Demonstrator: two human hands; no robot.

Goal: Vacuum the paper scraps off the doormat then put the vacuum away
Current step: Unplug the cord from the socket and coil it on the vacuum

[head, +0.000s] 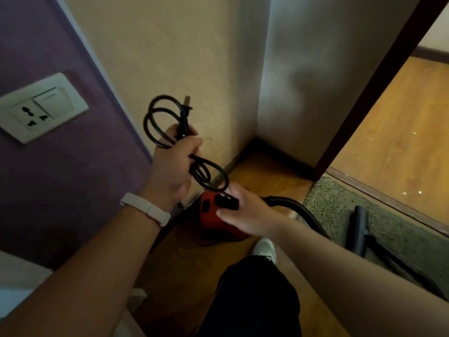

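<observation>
My left hand [173,164] is closed around a coiled black power cord [155,117], its plug end sticking up near the beige wall. A small red vacuum [210,216] sits on the wooden floor by the wall corner. My right hand [245,214] rests on its top, fingers over the black handle. A black hose [295,207] runs from the vacuum toward the speckled doormat [325,210] at the right. The dark nozzle and tube [360,229] lie on the mat.
A white wall socket [40,109] is on the purple wall at left. A dark door frame [369,93] stands at right, with wooden floor [401,132] beyond it carrying small white specks. My white shoe [264,248] and dark trouser leg are below the vacuum.
</observation>
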